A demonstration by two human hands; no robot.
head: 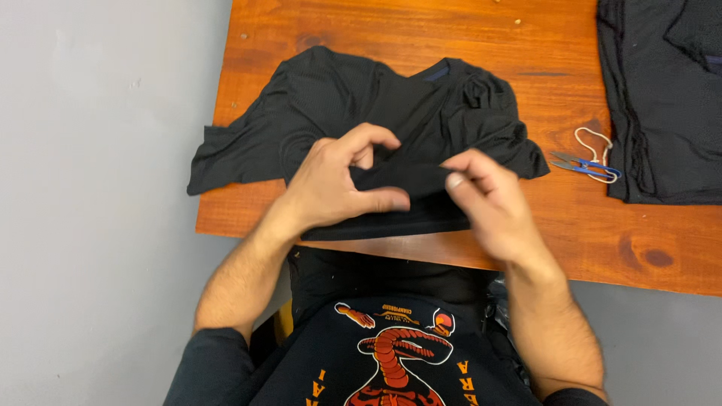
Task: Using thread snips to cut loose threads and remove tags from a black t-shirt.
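Both hands pinch a fold of the black garment (361, 113) at the table's (571, 240) near edge: left hand (338, 184) gripping thumb to fingers, right hand (489, 199) nipping just beside it. Keeping the fold taut between the pinches seems wise. Thread snips (587, 165) lie right of the grip.

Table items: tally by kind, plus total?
Black garment being pinched by left hand and right hand: 1
Dark fabric stack at the table's right end: 1
Thread snips, blue handles with a cord loop: 1
Total: 3 on the wooden table
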